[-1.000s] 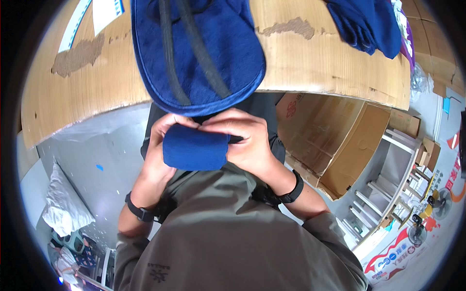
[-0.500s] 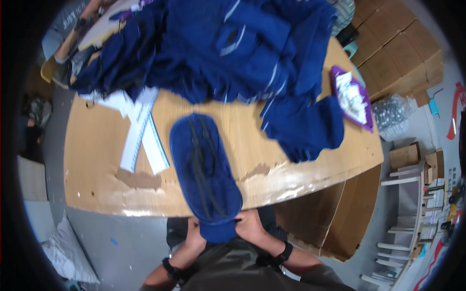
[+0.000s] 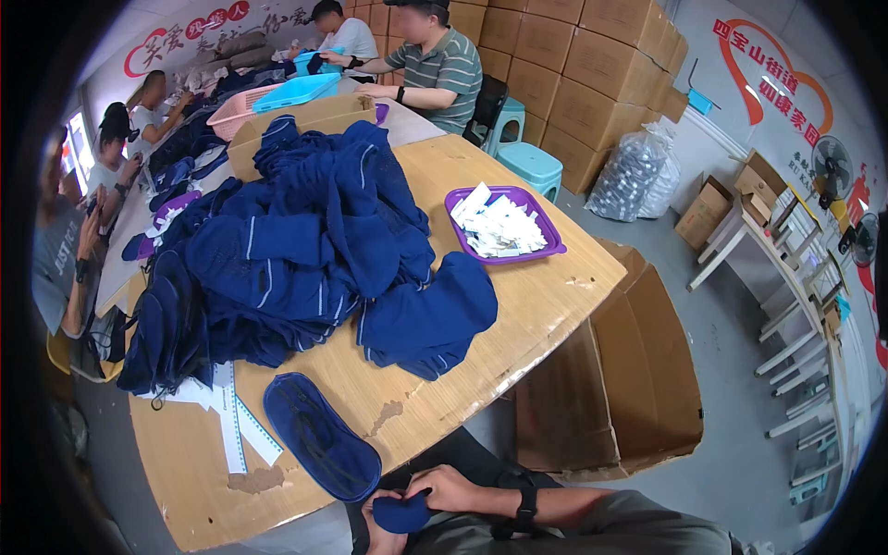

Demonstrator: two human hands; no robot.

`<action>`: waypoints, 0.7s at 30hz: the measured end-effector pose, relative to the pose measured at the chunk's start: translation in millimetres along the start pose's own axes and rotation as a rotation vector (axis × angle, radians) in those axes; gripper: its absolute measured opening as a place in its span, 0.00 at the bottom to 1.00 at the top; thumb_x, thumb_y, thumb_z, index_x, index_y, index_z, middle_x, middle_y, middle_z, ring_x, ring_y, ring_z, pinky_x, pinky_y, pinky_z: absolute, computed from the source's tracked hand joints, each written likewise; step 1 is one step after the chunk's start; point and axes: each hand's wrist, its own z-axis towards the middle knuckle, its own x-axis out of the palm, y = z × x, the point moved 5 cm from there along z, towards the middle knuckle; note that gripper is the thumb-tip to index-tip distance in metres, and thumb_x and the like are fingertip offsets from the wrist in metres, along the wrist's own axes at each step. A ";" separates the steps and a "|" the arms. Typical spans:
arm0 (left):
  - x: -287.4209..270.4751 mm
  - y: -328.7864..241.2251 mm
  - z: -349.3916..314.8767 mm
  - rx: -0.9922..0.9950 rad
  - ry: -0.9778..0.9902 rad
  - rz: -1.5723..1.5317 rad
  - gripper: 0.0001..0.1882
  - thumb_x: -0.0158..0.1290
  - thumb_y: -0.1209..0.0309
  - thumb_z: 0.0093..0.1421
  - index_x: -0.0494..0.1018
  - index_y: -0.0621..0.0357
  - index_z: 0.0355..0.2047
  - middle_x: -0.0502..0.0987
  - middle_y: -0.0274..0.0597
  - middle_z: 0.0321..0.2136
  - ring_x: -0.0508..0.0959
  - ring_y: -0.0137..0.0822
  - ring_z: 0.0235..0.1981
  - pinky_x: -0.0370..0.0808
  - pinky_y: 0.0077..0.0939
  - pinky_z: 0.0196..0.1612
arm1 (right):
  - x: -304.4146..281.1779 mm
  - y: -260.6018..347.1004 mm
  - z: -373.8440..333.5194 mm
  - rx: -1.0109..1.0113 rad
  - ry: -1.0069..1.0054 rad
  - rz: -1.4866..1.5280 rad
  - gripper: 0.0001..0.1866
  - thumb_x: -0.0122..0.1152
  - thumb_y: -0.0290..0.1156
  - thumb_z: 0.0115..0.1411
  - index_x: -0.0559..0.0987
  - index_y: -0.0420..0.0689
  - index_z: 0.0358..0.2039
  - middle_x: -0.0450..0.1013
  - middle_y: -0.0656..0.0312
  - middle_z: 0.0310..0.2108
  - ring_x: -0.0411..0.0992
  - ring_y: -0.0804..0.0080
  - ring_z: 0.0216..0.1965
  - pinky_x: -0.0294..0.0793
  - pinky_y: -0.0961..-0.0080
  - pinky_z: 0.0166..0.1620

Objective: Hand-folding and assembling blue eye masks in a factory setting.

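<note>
Two-handed hold on a small blue cloth piece (image 3: 400, 515), off the near edge of the table (image 3: 546, 296) and in front of the wearer's body. We see the right hand (image 3: 449, 488) with thumb and fingers brought together, pinching the cloth's upper edge; the left hand (image 3: 382, 529) grips its left side, though its fingers are partly hidden and we cannot fully make out their placing. For good control, we would let the left hand steady the cloth while the right works along the edge, keeping the layers flat and the tension light, lest the fabric pucker or slip. The piece itself looks plain and deep blue, with a smooth face and a rounded lower outline. We note nearby, on the table, an oval blue pad (image 3: 319, 435) with dark straps and, farther off, a heap of blue garments (image 3: 305, 222) with pale edging.
</note>
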 end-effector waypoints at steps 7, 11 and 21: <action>-26.2 33.3 28.4 -0.267 0.202 -0.313 0.09 0.48 0.73 0.60 0.76 0.64 0.28 0.79 0.47 0.29 0.79 0.40 0.30 0.78 0.30 0.40 | -6.3 15.2 -7.7 -0.084 0.142 -0.032 0.20 0.63 0.23 0.46 0.80 0.41 0.43 0.77 0.59 0.43 0.77 0.59 0.42 0.77 0.71 0.46; -19.6 28.0 22.6 -0.182 0.136 -0.095 0.10 0.50 0.70 0.60 0.77 0.64 0.31 0.79 0.47 0.30 0.79 0.39 0.31 0.78 0.30 0.40 | 8.0 31.5 -12.0 -0.210 0.224 -0.130 0.23 0.65 0.26 0.47 0.78 0.43 0.48 0.74 0.59 0.47 0.76 0.59 0.43 0.77 0.69 0.44; 33.4 -44.7 -43.9 0.035 0.225 0.280 0.14 0.51 0.68 0.63 0.76 0.69 0.40 0.80 0.46 0.39 0.80 0.35 0.38 0.77 0.26 0.46 | -16.4 31.8 -16.1 0.030 -0.085 0.105 0.14 0.69 0.22 0.43 0.84 0.40 0.34 0.78 0.57 0.28 0.78 0.71 0.32 0.75 0.77 0.38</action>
